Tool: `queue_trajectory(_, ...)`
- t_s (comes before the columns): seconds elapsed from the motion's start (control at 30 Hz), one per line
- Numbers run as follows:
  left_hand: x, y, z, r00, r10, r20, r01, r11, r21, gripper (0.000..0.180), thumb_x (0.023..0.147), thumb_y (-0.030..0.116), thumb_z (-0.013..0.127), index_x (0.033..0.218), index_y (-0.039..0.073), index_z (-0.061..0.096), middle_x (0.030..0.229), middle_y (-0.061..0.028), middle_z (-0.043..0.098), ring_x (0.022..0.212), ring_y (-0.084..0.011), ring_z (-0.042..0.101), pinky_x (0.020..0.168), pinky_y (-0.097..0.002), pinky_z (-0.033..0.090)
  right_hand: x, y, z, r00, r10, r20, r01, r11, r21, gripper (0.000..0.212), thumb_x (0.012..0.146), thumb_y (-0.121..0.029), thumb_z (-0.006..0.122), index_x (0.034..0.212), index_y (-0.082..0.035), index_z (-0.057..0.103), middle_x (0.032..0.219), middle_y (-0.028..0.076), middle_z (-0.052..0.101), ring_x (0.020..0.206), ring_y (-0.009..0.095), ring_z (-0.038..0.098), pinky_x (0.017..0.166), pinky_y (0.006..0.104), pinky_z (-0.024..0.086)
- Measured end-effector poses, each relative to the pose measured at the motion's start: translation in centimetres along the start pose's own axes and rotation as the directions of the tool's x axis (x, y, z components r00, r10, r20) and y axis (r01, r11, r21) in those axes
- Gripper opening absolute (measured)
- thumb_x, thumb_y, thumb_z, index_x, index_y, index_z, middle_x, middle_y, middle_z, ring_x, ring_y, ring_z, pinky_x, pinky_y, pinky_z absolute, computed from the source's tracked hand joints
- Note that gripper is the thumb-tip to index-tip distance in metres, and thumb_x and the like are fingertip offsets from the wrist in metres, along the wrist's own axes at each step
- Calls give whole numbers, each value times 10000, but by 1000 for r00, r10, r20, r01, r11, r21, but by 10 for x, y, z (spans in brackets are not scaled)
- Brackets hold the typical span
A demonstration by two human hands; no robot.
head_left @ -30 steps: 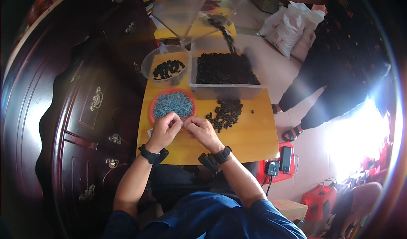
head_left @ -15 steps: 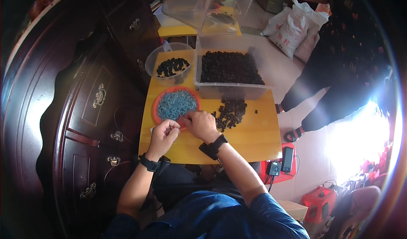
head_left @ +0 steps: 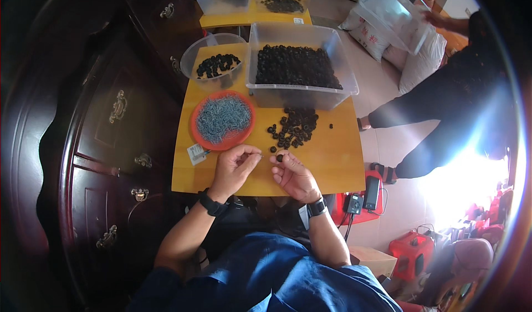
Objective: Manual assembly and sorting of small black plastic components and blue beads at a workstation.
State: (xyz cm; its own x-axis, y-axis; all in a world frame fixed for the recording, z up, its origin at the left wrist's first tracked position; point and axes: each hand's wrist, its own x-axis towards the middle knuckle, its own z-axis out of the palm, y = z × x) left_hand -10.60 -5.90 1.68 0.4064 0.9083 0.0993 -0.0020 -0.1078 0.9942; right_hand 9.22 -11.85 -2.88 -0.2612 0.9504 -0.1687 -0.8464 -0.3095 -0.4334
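The left hand (head_left: 237,171) is pinching a tiny, thin, greyish bit (head_left: 261,156), and the right hand (head_left: 299,180) a small, round, black, plastic-looking piece (head_left: 279,158), likely light, stiff, best held by its sides.

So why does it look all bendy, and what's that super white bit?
Head view, edges: the fisheye lens bends straight lines, so the dark cabinet bows toward the rim; head view, lower right: strong white glare washes out detail and hazes the other person's dark trousers; head view, middle: the black piece in the right hand shows, though too small for detail.
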Motion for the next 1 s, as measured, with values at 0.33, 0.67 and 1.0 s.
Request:
queue_trajectory(0.33, -1, 19, 36, 986, 162, 32, -165, 972, 168, 75, 941, 5, 658, 1004, -24, 686, 903, -41, 686, 781, -74, 648, 674, -224, 504, -5, 4, -9, 999, 13, 36, -21, 973, 229, 146, 1037, -197, 572, 1131, -87, 599, 1026, 40, 699, 855, 132, 685, 802, 279, 584)
queue_trajectory(0.67, -4, 18, 34, 947, 310, 89, -319, 860, 397, 74, 892, -9, 690, 965, -17, 691, 856, -64, 670, 657, -98, 611, 604, -236, 487, -7, 13, -12, 999, -38, -6, 38, 989, 144, 134, 1029, -163, 575, 1137, -86, 592, 1036, 64, 703, 851, 133, 691, 766, 258, 579)
queue_trajectory(1.0, -9, 8, 31, 981, 194, -19, -182, 945, 272, 66, 921, 9, 674, 979, -17, 694, 874, -42, 672, 697, -78, 616, 627, -226, 495, -8, 14, -11, 1000, 3, -25, 1, 984, 179, 191, 1039, -188, 563, 1177, -60, 595, 1051, 79, 701, 875, 143, 691, 797, 268, 586)
